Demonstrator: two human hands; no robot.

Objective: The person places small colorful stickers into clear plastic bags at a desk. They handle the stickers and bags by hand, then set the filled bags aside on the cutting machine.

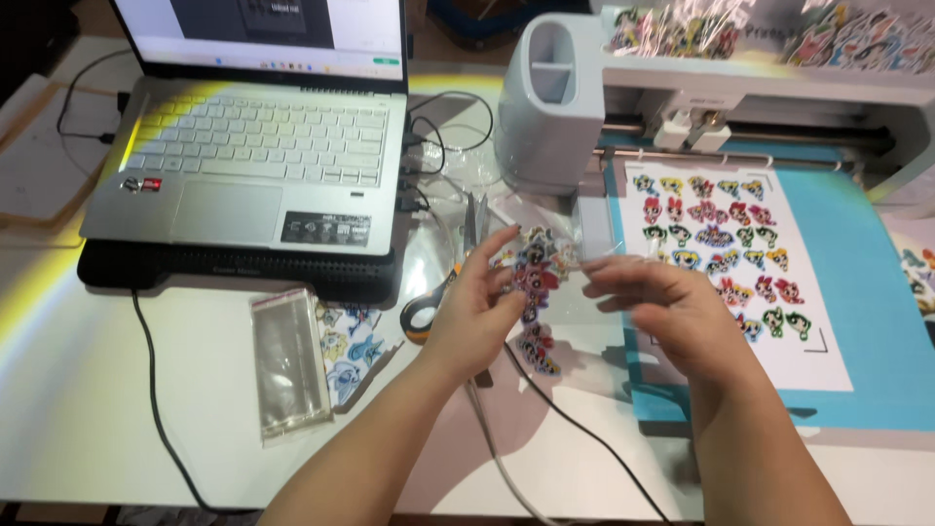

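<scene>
My left hand (477,312) holds a small bunch of colourful cartoon stickers (531,268) above the table. My right hand (662,307) pinches a clear plastic sleeve (575,239) just to the right of the stickers; it looks slightly blurred. More cut stickers (538,351) lie on the table below my hands. A white sheet of printed cartoon stickers (740,263) rests on a blue cutting mat (877,321) fed into a white cutting machine (555,97).
A silver laptop (263,146) sits open on a black stand at the left. A stack of clear sleeves (287,365) and pale blue stickers (351,351) lie in front of it. Scissors (443,287) and black cables (156,409) cross the white table.
</scene>
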